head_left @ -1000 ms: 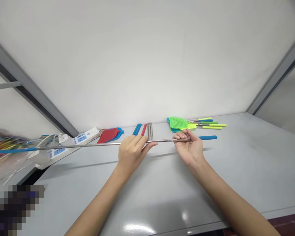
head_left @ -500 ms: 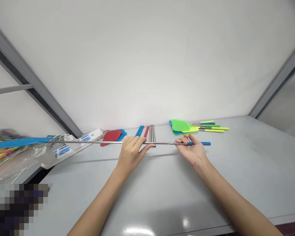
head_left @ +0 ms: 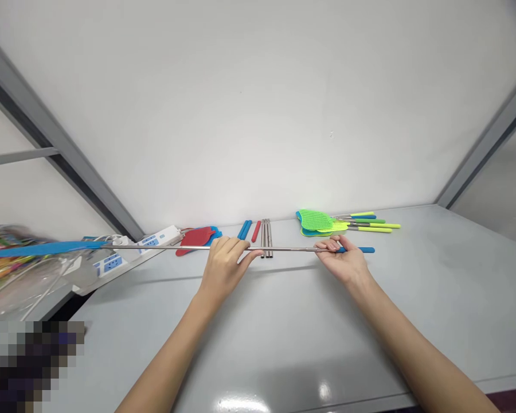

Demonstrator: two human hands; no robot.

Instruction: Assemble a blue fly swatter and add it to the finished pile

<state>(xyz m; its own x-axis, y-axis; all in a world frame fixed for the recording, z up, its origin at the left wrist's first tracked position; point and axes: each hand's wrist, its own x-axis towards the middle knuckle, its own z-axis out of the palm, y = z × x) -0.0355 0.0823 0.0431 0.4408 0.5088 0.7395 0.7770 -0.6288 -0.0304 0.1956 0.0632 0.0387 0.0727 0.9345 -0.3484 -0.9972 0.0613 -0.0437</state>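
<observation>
A long blue fly swatter [head_left: 288,249] stretches level across the view above the table, its thin metal rod drawn out. Its flat blue head reaches past the left edge of the picture. My left hand [head_left: 224,264] is closed over the middle of the rod from above. Palm up, my right hand [head_left: 341,259] grips the rod where it meets the blue handle, whose end sticks out to the right. Just behind the rod lie several bare metal rods [head_left: 266,235], a red handle [head_left: 256,231] and blue handles [head_left: 245,229].
Red and blue swatter heads [head_left: 195,240] lie at the back left beside a white power strip [head_left: 159,236] with cables. Several green, yellow and blue swatters [head_left: 316,221] are stacked at the back right. A plastic bag [head_left: 8,287] with colourful items sits far left. A white wall rises behind the table [head_left: 447,287].
My right hand has shifted slightly right, along with the swatter and its handle. My left hand has moved a little to the left along the rod.
</observation>
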